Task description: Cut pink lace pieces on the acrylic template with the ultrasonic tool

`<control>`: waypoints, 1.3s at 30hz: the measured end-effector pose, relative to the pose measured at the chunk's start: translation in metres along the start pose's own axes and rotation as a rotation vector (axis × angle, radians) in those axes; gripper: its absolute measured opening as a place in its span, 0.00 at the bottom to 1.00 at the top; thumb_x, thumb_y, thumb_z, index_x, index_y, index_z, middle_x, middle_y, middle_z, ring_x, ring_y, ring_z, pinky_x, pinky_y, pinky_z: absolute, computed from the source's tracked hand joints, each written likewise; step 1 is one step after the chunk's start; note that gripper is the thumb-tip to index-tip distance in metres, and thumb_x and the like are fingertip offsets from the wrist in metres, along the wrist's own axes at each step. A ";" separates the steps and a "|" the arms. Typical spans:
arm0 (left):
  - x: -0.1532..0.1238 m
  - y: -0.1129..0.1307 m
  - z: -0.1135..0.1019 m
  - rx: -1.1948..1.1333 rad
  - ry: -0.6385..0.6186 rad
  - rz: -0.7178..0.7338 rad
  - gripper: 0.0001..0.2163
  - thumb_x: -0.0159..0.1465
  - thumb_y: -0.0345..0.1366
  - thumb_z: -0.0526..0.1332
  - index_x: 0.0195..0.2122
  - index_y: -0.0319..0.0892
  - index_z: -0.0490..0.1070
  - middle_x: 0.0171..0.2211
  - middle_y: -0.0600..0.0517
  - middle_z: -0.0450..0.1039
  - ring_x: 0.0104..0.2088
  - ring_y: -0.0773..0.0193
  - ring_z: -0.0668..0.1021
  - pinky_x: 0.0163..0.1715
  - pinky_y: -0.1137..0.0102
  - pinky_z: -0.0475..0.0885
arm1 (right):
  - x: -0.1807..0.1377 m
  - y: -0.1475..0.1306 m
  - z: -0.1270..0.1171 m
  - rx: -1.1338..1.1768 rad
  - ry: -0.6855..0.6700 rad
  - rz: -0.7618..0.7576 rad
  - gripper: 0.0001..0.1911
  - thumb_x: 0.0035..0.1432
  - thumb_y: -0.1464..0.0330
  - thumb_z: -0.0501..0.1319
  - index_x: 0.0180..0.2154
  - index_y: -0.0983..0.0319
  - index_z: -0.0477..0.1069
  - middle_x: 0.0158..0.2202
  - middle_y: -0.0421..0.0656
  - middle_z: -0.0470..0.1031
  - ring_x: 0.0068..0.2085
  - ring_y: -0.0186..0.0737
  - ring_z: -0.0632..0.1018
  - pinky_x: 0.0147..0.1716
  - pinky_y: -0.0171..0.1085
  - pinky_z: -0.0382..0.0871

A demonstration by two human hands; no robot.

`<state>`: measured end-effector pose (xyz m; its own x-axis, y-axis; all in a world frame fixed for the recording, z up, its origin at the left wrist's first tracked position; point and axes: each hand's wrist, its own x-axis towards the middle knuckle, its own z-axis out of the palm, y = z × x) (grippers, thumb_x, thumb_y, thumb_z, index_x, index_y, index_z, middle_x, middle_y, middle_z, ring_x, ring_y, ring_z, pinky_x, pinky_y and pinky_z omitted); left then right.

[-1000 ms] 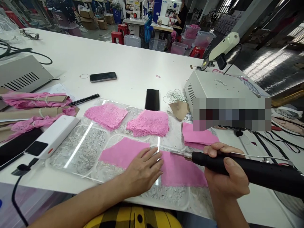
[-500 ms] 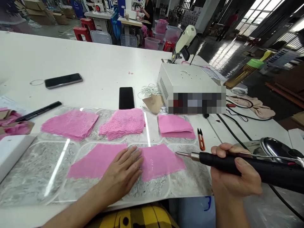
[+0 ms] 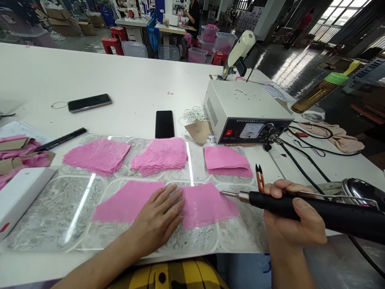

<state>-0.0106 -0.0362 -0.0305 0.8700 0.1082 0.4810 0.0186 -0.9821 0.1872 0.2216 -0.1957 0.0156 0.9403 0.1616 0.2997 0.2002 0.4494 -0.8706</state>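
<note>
My left hand lies flat with its fingers spread on a wide pink lace piece, pressing it onto clear plastic plates over a marbled mat. My right hand is wrapped round a black hand tool with a metal tip. The tip hovers at the right end of the pink piece. Behind lie three stacks of pink fabric: one on the left, one in the middle and a smooth one on the right.
A white machine box with a dial stands back right, cables trailing from it. Two phones, one near the stacks and one further left, a black pen, orange snips, a white device and pink bundles lie around. A metal stand is at right.
The view has swung right and then steadied. My left hand stays flat on the lace. The tool's tip has drawn back from the cloth's middle to its right end.
</note>
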 end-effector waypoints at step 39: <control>-0.001 -0.003 0.000 -0.004 -0.011 0.016 0.13 0.69 0.31 0.57 0.52 0.37 0.72 0.56 0.44 0.72 0.63 0.51 0.67 0.60 0.57 0.65 | -0.003 -0.006 -0.014 -0.058 -0.046 -0.048 0.06 0.40 0.67 0.59 0.25 0.61 0.70 0.26 0.40 0.71 0.23 0.33 0.67 0.26 0.40 0.66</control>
<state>-0.0116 -0.0332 -0.0322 0.8754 0.0909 0.4747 0.0029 -0.9831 0.1831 0.2209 -0.2109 0.0144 0.9160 0.1818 0.3576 0.2613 0.4058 -0.8758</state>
